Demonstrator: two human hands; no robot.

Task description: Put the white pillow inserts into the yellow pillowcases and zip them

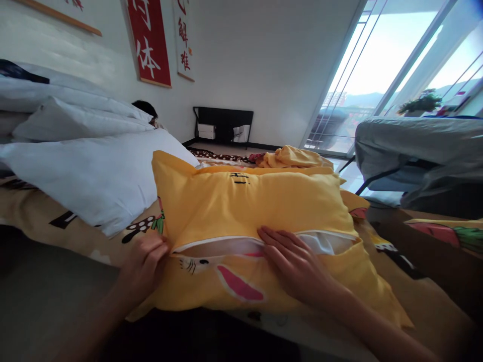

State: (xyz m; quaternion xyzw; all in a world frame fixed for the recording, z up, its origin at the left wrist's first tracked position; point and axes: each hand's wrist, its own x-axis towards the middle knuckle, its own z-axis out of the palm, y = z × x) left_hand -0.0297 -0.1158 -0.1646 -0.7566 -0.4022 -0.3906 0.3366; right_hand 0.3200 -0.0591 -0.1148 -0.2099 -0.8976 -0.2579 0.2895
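One yellow pillow (256, 211) in a printed case, lying on the bed (49, 221) at its near edge, its zip opening (241, 246) gaping to show white filling. Two hands: the left hand (145, 266) pinches the case at the opening's left end; the right hand (298, 264) rests flat, fingers spread, on the opening's middle. One white duvet (83, 171) heaped beside it; two wall banners (149, 40); one grey covered chair (418, 151).

White wall (264, 60); bright window (396, 55) (daylight)
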